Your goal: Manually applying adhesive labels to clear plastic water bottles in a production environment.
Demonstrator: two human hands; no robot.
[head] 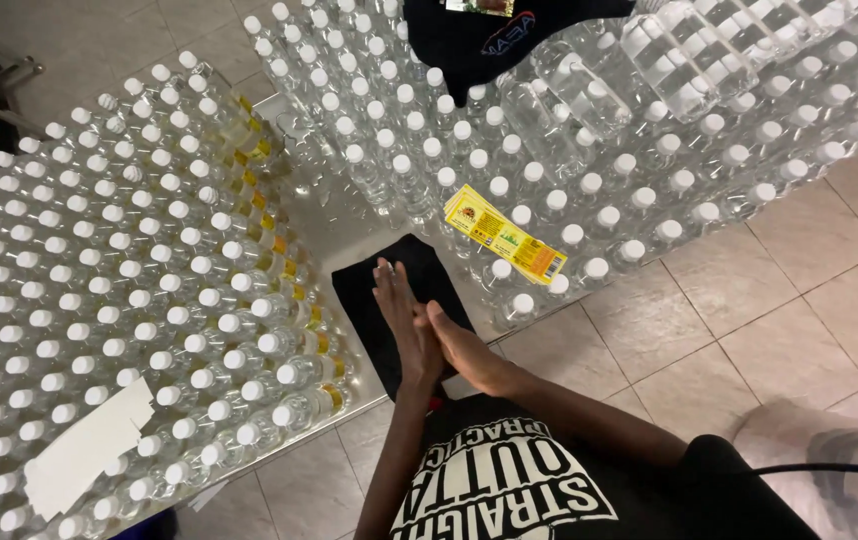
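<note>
Both palms are pressed flat together, left hand (404, 325) against right hand (469, 350), fingers straight, pinching nothing. They hover over a black cloth (399, 300) on the floor, between capped clear bottles (149, 300). A yellow label strip (505, 233) lies on bottles nearby.

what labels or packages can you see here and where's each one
Yellow label strip: lies flat across bottle caps right of centre, long rectangle, yellow with green and red patches.
Labelled bottles: right edge of the left batch, yellow labels on clear bottles.
White backing sheet: lower left on caps, blank, jagged edge.
Small pack: top edge on dark cloth, mostly cut off.
</note>
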